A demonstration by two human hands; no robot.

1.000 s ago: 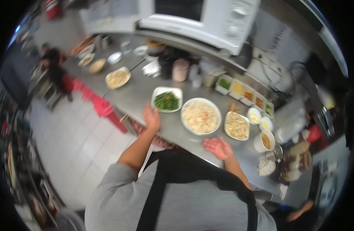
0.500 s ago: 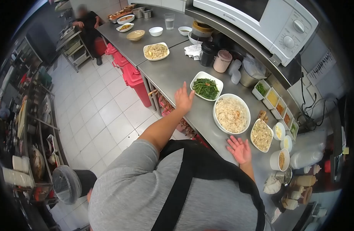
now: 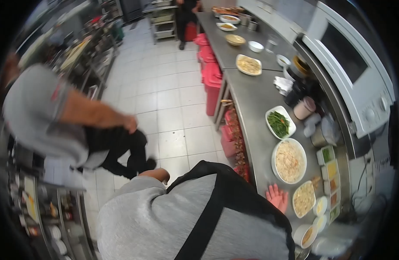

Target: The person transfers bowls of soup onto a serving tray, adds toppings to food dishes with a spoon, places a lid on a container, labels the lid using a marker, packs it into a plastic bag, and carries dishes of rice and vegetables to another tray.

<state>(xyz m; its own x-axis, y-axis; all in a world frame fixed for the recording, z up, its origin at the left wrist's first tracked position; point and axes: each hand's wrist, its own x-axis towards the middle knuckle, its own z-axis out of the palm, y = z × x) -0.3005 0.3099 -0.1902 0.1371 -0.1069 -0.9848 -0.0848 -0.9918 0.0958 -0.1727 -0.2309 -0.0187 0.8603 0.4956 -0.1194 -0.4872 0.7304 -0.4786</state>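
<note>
My right hand [image 3: 277, 198] rests open at the counter's front edge, fingers spread and palm up, holding nothing. Just beyond it stands a large white bowl [image 3: 273, 167] heaped with pale rice-like food. A smaller white dish [image 3: 313, 207] of similar food sits to the hand's right. Farther along, cooked green vegetables [image 3: 279, 124] fill a squarish white dish. Of my left arm only a bent bare part [image 3: 158, 174] shows beside the black apron [image 3: 208, 171]; the left hand is hidden.
A co-worker in a grey shirt [image 3: 39, 115] is close on my left, blurred. Red bins [image 3: 212, 76] line the counter [image 3: 247, 93]. A microwave [image 3: 351, 73] stands on the right shelf above garnish tubs [image 3: 331, 173]. Another person [image 3: 184, 21] is at the far end.
My view has turned left, so the counter sits farther right. My left hand has drawn back from beside the greens and out of sight. The grey-shirted co-worker has come into view.
</note>
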